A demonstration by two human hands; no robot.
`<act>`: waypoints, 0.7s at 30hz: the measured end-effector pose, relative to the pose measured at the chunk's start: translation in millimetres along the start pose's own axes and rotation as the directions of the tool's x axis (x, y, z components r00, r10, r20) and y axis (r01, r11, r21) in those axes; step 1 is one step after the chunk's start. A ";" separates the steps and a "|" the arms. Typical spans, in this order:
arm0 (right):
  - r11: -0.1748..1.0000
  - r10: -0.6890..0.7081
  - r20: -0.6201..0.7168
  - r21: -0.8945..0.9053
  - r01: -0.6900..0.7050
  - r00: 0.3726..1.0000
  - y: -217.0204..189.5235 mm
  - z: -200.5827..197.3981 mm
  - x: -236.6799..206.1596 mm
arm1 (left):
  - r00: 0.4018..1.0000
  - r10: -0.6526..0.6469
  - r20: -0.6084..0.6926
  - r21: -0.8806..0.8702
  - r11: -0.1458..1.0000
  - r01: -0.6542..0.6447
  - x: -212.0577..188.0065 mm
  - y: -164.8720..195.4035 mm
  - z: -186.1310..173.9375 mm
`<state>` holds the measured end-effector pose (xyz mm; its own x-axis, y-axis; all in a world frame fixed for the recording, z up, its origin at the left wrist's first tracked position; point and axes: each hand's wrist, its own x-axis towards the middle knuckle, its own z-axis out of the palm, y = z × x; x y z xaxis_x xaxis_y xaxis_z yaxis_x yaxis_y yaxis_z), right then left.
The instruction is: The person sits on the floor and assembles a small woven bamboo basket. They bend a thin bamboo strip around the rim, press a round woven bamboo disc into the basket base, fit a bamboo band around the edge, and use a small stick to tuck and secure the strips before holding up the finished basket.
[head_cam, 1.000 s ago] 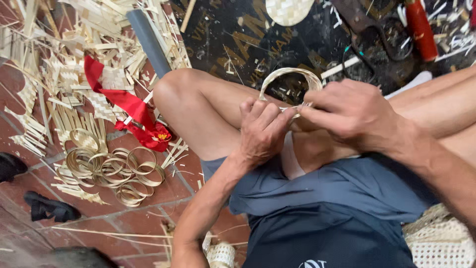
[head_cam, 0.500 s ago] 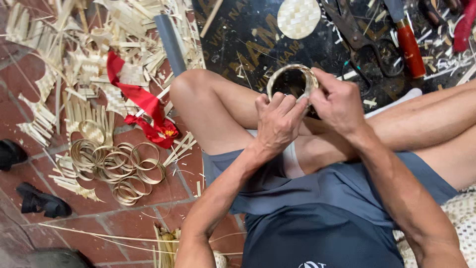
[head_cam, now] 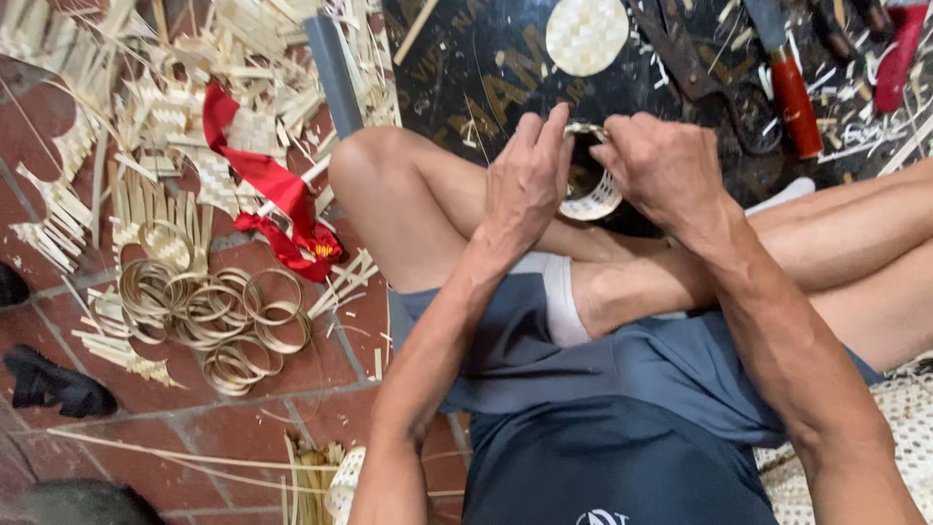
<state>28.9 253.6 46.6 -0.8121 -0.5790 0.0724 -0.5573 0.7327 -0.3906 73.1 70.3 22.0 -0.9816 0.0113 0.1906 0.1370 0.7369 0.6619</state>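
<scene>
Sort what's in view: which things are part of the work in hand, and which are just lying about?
In hand:
left hand
right hand
bamboo ring

Lying about:
loose rings
woven disc
red cloth
red-handled tool
grey pipe
strip scraps

Both hands cover most of the bamboo ring [head_cam: 593, 194], so how its ends join cannot be told. The red-handled tool [head_cam: 792, 97] and woven basket [head_cam: 904, 428] run past the picture's edges

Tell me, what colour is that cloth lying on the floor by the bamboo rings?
Red, seen in the head view: the cloth lies beside the rings.
</scene>
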 end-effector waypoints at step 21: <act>0.991 -0.099 -0.226 0.068 0.117 0.969 25.5 -12.9 -5.0 | 0.995 -0.095 -0.038 0.246 0.964 0.102 -11.7 51.6 9.9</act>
<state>16.5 279.8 48.1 -0.7707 -0.5529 0.3167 -0.6357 0.6336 -0.4409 90.4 114.9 46.7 -0.9844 -0.0846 0.1542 -0.0004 0.8779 0.4789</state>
